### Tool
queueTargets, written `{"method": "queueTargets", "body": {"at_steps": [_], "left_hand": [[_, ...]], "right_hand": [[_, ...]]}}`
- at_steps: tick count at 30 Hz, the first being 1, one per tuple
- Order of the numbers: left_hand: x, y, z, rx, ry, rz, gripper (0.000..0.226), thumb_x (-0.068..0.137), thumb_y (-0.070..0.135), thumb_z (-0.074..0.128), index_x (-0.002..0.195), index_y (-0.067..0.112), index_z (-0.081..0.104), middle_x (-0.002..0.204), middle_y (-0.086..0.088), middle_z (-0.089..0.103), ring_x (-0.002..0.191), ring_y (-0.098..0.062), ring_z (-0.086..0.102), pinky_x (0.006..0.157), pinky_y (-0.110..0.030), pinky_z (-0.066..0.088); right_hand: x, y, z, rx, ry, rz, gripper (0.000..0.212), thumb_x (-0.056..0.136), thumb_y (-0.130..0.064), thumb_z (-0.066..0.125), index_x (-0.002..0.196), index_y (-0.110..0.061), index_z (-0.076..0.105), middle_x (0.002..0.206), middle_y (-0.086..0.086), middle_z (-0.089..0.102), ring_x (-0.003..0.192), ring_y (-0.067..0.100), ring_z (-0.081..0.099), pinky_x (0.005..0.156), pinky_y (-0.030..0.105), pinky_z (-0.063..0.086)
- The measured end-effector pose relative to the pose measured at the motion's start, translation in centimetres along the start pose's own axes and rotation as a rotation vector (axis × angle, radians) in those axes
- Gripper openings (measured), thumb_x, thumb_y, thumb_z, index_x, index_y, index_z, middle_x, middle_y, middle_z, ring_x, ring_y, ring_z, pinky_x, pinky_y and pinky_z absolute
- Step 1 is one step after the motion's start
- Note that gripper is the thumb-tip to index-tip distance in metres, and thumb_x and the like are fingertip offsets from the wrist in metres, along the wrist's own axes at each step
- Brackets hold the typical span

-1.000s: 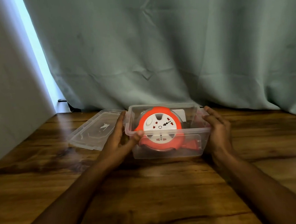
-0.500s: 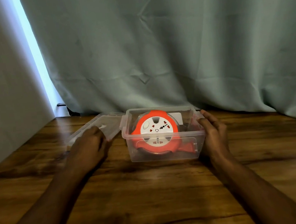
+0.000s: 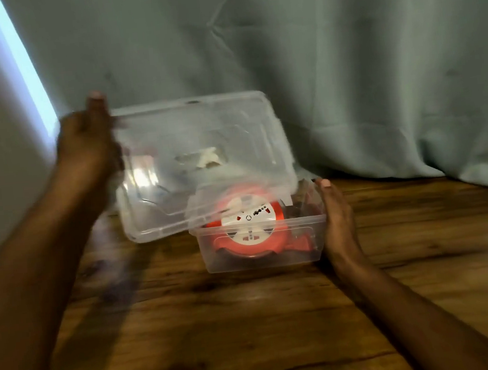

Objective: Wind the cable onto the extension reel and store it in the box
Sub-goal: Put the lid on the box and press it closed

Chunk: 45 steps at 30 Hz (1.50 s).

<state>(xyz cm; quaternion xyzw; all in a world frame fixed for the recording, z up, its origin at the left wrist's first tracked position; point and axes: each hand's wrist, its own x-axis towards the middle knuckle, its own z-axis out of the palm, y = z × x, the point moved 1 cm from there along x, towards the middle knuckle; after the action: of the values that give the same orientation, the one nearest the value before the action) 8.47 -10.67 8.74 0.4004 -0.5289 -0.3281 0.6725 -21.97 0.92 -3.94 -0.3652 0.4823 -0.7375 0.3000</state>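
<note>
The orange and white extension reel [image 3: 250, 229] lies inside the clear plastic box [image 3: 261, 257] on the wooden table. My left hand [image 3: 88, 143] holds the clear lid [image 3: 202, 165] by its left edge, raised and tilted above the box's left side, blurred by motion. The lid's near right corner overlaps the box rim. My right hand [image 3: 337, 220] rests flat against the box's right wall with its fingers straight.
The wooden table [image 3: 249, 318] stretches toward me between my forearms. A grey-green curtain [image 3: 345, 70] hangs close behind the box, and a pale wall with a bright gap [image 3: 26, 71] stands at the left.
My left hand has picked the lid up off the table and swung it up and rightward over the box. My right hand stays against the box's right side.
</note>
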Motion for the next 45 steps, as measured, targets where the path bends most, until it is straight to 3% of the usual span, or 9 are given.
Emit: {"method": "queueTargets", "body": {"at_steps": [1, 7, 10, 16, 20, 25, 34, 41, 45], "left_hand": [[-1.0, 1.2, 2.4, 0.003, -0.063, -0.055, 0.051, 0.102, 0.055, 0.043, 0.102, 0.007, 0.057, 0.086, -0.005, 0.063, 0.046, -0.02, 0.067, 0.035, -0.022, 0.048], [-1.8, -2.2, 8.4, 0.381, -0.209, -0.211, 0.056, 0.104, 0.052, 0.039, 0.084, 0.004, 0.059, 0.083, -0.02, 0.064, 0.059, -0.027, 0.068, 0.066, -0.038, 0.06], [-1.7, -3.2, 9.0, 0.657, -0.197, -0.098, 0.06, 0.104, 0.051, 0.042, 0.086, -0.001, 0.066, 0.089, -0.022, 0.067, 0.087, -0.038, 0.066, 0.089, -0.044, 0.054], [-2.0, -5.3, 9.8, 0.989, -0.287, 0.285, 0.042, 0.097, 0.054, 0.054, 0.108, 0.016, 0.069, 0.112, -0.008, 0.067, 0.104, -0.026, 0.061, 0.087, -0.038, 0.049], [-4.9, -3.3, 11.7, 1.053, -0.728, 0.413, 0.061, 0.091, 0.068, 0.05, 0.137, 0.03, 0.055, 0.145, 0.003, 0.054, 0.128, -0.022, 0.052, 0.105, -0.041, 0.043], [-6.7, -4.0, 12.3, 1.161, -1.136, 0.199, 0.096, 0.077, 0.085, 0.022, 0.16, 0.038, 0.009, 0.169, 0.011, -0.003, 0.155, -0.009, -0.006, 0.126, -0.044, 0.0], [-6.5, -4.3, 12.6, 1.228, -1.144, 0.199, 0.096, 0.077, 0.087, 0.023, 0.159, 0.04, 0.005, 0.168, 0.012, -0.006, 0.155, -0.011, -0.008, 0.126, -0.046, -0.002], [-6.6, -4.6, 12.6, 1.244, -1.135, 0.222, 0.092, 0.082, 0.085, 0.024, 0.159, 0.04, 0.004, 0.168, 0.012, -0.007, 0.155, -0.011, -0.008, 0.126, -0.047, -0.001], [-6.6, -4.5, 12.6, 1.234, -1.147, 0.214, 0.099, 0.074, 0.088, 0.019, 0.159, 0.04, 0.003, 0.168, 0.011, -0.008, 0.155, -0.011, -0.009, 0.126, -0.048, -0.001]], "right_hand": [[0.0, 0.4, 0.0, 0.077, -0.012, 0.003, 0.076, 0.077, -0.089, 0.055, 0.134, -0.041, 0.064, 0.133, 0.003, 0.07, 0.118, 0.031, 0.07, 0.096, 0.062, 0.057], [-0.4, -0.8, -0.7, 0.246, 0.071, -0.175, 0.081, 0.085, -0.08, 0.056, 0.143, -0.025, 0.058, 0.139, 0.005, 0.067, 0.128, 0.03, 0.064, 0.105, 0.06, 0.051], [-0.5, -1.1, -0.8, 0.115, 0.009, -0.246, 0.066, 0.091, -0.065, 0.062, 0.141, -0.022, 0.06, 0.135, 0.004, 0.069, 0.118, 0.027, 0.07, 0.09, 0.051, 0.06], [0.2, 0.2, -0.8, -0.022, 0.002, -0.235, 0.034, 0.102, -0.035, 0.057, 0.132, -0.022, 0.067, 0.123, 0.004, 0.073, 0.102, 0.022, 0.075, 0.076, 0.045, 0.065], [0.5, -0.3, -0.8, -0.093, 0.031, -0.217, 0.029, 0.108, -0.031, 0.051, 0.128, -0.02, 0.069, 0.118, -0.001, 0.073, 0.1, 0.01, 0.073, 0.07, 0.022, 0.059], [1.3, -0.5, -1.0, -0.066, -0.035, -0.078, 0.028, 0.109, -0.029, 0.049, 0.13, -0.02, 0.066, 0.106, -0.007, 0.071, 0.074, -0.006, 0.071, 0.055, 0.013, 0.053], [1.8, -0.4, -1.4, 0.024, -0.002, 0.36, 0.047, 0.084, -0.053, 0.068, 0.119, -0.023, 0.07, 0.103, 0.01, 0.079, 0.086, 0.03, 0.077, 0.07, 0.044, 0.064], [1.9, -1.7, -2.0, 0.012, 0.114, 0.241, 0.021, 0.084, -0.019, 0.082, 0.099, -0.014, 0.069, 0.096, 0.009, 0.077, 0.088, 0.029, 0.076, 0.08, 0.054, 0.064], [2.2, -2.1, -2.4, -0.171, 0.105, 0.082, 0.01, 0.089, -0.019, 0.079, 0.089, -0.025, 0.071, 0.092, -0.001, 0.076, 0.082, 0.016, 0.075, 0.065, 0.033, 0.061]]}}
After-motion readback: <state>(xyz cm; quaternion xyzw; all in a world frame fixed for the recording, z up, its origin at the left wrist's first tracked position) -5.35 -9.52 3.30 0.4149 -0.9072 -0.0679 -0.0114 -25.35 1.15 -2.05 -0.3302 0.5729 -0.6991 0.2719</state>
